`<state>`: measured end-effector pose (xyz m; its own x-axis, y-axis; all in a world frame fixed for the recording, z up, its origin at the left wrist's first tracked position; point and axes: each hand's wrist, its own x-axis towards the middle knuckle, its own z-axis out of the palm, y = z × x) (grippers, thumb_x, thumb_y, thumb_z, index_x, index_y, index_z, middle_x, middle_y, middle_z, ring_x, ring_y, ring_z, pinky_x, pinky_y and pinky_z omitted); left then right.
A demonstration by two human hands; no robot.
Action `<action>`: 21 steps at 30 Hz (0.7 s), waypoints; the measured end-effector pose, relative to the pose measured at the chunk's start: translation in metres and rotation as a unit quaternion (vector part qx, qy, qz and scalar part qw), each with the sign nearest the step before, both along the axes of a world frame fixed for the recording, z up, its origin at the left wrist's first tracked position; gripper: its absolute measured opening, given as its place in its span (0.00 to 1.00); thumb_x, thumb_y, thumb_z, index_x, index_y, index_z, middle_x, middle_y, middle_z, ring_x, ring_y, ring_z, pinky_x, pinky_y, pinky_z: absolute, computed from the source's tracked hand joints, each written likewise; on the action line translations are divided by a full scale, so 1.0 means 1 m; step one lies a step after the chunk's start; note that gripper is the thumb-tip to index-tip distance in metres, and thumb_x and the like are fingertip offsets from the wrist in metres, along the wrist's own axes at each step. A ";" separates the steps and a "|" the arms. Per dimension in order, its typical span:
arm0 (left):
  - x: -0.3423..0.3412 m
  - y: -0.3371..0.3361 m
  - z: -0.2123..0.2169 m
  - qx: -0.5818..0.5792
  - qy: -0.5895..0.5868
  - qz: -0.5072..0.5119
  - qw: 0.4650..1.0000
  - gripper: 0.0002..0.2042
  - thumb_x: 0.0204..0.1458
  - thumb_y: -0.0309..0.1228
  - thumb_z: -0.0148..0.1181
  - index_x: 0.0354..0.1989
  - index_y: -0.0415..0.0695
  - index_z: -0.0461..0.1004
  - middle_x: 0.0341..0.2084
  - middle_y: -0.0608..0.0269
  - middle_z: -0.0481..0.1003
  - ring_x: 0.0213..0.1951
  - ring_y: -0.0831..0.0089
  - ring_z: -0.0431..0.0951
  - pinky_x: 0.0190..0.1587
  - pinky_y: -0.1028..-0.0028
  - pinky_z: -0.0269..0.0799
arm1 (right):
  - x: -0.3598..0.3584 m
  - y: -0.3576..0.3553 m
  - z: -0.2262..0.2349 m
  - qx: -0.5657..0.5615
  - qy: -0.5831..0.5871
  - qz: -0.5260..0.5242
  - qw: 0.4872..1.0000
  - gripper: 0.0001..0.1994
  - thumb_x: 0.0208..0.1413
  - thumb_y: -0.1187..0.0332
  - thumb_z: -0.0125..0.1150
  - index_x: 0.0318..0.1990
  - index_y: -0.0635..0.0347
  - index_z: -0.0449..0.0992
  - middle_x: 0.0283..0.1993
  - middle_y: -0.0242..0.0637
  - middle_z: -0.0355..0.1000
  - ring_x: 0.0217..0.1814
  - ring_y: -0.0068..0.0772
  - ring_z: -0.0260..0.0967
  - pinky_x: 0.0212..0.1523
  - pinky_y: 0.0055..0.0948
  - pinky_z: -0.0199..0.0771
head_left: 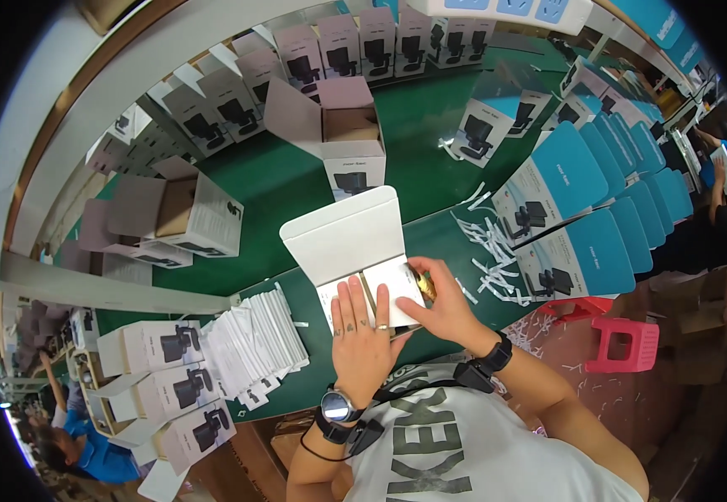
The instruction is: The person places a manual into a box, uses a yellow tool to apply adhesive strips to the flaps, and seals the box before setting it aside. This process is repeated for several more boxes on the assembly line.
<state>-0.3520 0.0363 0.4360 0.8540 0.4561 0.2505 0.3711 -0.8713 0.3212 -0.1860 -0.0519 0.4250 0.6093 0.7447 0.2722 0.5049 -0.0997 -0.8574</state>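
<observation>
In front of my body is a small carton [345, 237] with its white-lined lid raised away from me. My left hand [359, 335] lies across its near left part, fingers stretched out and pressed flat on white paper or card inside. My right hand [447, 305] grips the carton's right side, the thumb over the top edge and the fingers round the far side. White printed paper [394, 289] shows between my hands. Beside the right fingers is a shiny gold and dark patch [424, 284]; what it belongs to I cannot make out.
A stack of white folded leaflets [259, 339] lies to the left, beside open printed cartons [188, 381]. Paper strips [493, 251] are scattered at right, next to cartons with blue flaps [568, 171]. An open carton [351, 155] stands beyond. A pink stool [623, 345] is on the floor.
</observation>
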 end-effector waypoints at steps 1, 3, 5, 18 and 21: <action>0.001 0.000 -0.004 0.031 0.018 0.007 0.999 0.50 0.50 0.52 0.72 0.76 0.35 0.57 0.75 0.31 0.53 0.76 0.33 0.52 0.76 0.40 0.46 | 0.006 0.000 0.003 -0.002 -0.003 -0.002 1.000 0.21 0.61 0.69 0.69 0.60 0.63 0.75 0.47 0.45 0.74 0.43 0.46 0.76 0.52 0.35 0.77; 0.003 0.000 -0.005 0.022 0.019 0.003 1.000 0.50 0.49 0.51 0.73 0.76 0.36 0.57 0.76 0.34 0.54 0.76 0.33 0.52 0.75 0.39 0.47 | 0.025 -0.002 0.008 -0.026 0.008 0.010 1.000 0.15 0.61 0.70 0.69 0.54 0.62 0.79 0.42 0.41 0.78 0.41 0.41 0.77 0.50 0.34 0.78; 0.003 0.000 0.000 0.012 0.029 -0.001 1.000 0.50 0.48 0.48 0.75 0.76 0.37 0.58 0.77 0.40 0.55 0.76 0.34 0.52 0.75 0.38 0.48 | 0.037 -0.001 0.017 -0.041 0.015 0.013 0.999 0.12 0.61 0.70 0.69 0.51 0.61 0.81 0.40 0.39 0.79 0.40 0.39 0.78 0.49 0.33 0.78; 0.006 -0.003 0.001 0.006 0.030 0.006 1.000 0.49 0.48 0.48 0.75 0.76 0.36 0.59 0.77 0.46 0.56 0.77 0.34 0.52 0.75 0.38 0.48 | 0.046 -0.002 0.029 -0.085 -0.202 0.004 0.976 0.08 0.53 0.68 0.73 0.40 0.56 0.83 0.33 0.38 0.80 0.34 0.43 0.78 0.34 0.37 0.75; 0.007 -0.004 -0.001 0.005 0.032 0.008 0.999 0.48 0.49 0.50 0.73 0.76 0.37 0.60 0.77 0.46 0.56 0.77 0.35 0.52 0.76 0.39 0.45 | 0.044 -0.005 0.033 -0.096 -0.179 0.036 0.978 0.08 0.53 0.69 0.73 0.40 0.55 0.83 0.32 0.38 0.80 0.33 0.43 0.78 0.33 0.37 0.75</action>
<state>-0.3453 0.0321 0.4348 0.8611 0.4675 0.1999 0.4043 -0.8680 0.2884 -0.1423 -0.0570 0.4580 0.4443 0.8405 0.3101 0.7814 -0.1943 -0.5930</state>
